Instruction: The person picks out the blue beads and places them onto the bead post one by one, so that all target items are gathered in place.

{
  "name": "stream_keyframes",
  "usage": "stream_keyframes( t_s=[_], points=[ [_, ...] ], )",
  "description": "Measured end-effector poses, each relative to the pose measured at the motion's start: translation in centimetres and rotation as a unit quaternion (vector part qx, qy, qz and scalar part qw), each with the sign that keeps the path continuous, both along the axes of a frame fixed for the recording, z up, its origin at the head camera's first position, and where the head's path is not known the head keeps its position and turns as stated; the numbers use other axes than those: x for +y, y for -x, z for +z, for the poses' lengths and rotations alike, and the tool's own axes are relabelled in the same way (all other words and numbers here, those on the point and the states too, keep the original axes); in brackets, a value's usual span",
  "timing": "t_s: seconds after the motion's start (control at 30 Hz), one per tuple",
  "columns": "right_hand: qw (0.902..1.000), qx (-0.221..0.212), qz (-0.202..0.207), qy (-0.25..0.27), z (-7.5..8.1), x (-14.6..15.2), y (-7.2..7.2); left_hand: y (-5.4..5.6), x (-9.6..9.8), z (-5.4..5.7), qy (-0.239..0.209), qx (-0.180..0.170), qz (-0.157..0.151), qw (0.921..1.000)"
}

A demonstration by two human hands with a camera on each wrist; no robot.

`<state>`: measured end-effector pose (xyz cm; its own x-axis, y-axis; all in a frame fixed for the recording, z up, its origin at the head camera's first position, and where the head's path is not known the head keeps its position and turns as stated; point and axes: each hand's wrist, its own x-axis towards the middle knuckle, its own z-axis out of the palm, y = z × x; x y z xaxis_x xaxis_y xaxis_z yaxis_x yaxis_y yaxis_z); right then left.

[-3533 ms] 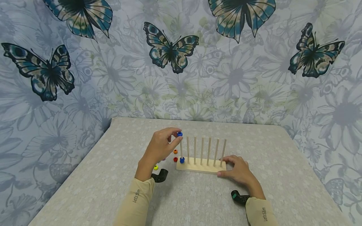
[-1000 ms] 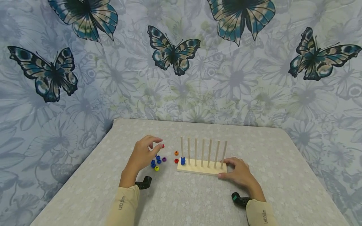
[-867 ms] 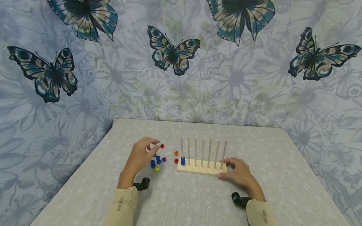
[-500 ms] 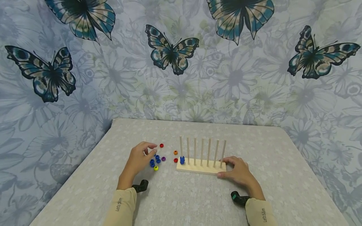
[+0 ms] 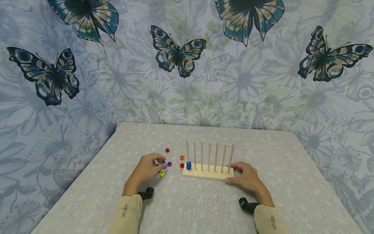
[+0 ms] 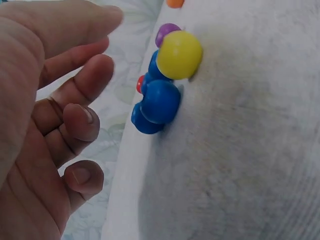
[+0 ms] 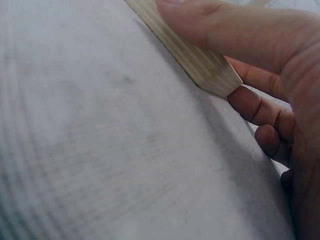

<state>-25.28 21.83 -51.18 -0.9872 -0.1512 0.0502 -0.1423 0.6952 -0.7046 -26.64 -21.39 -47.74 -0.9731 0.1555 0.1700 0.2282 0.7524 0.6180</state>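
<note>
My left hand hovers at the cluster of loose blue beads, its fingers loosely bent and a gap between thumb and index. Nothing is in that hand in the left wrist view; it partly hides the blue beads in the head view. Beside them lie a yellow bead and a purple bead. A pale wooden peg board carries a row of upright pegs, with blue beads stacked at the foot of the leftmost one. My right hand grips the board's right end between thumb and fingers.
A red bead lies beyond the left hand. Another red bead and an orange bead are near the board's left end. A patterned cloth covers the table, and a butterfly-print backdrop stands behind it.
Earlier, the left hand was at the leftmost peg with a blue bead. It has since moved left, past the red bead, and down towards the blue beads. The right hand keeps its grip.
</note>
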Motion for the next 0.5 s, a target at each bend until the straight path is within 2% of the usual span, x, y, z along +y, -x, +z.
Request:
stream_keyframes(
  t_s=[0.5],
  points=[
    [1.0, 0.007, 0.003, -0.001, -0.08, 0.16, 0.07, 0.12, 0.39, -0.61, 0.053, -0.024, 0.011, 0.9982]
  ],
)
